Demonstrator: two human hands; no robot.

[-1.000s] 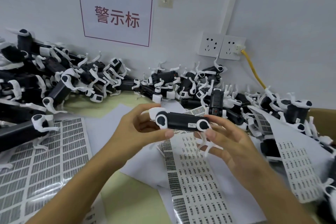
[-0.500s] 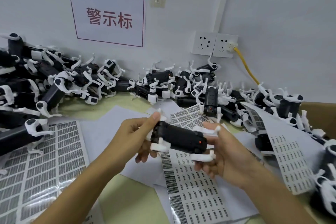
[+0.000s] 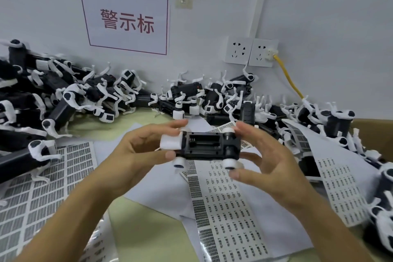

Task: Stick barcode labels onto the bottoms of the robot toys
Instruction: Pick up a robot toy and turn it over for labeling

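Robot toy (image 3: 205, 145) held belly-up between both hands, above label sheets (image 3: 229, 208).
L hand (image 3: 136, 155) pinches its white end w/ thumb & fingers; R hand (image 3: 270, 166) fingers grip other end.

A: Both hands up over the bench (image 3: 146, 229). Left hand (image 3: 136, 153) and right hand (image 3: 274, 168) hold one robot toy (image 3: 206, 147) between them, level, underside facing the camera.

B: Grip?

A: Left fingers (image 3: 170, 155) on the white end, right fingers (image 3: 244, 127) on the black end. Open battery bay shows on the bottom.

B: Beneath?

A: Barcode label sheets (image 3: 229, 208) under the hands, another sheet (image 3: 42, 187) at left. A heap of toys (image 3: 63, 100) runs along the wall, below a red-lettered sign (image 3: 127, 19) and two sockets (image 3: 251, 52) with a yellow cable (image 3: 287, 74).
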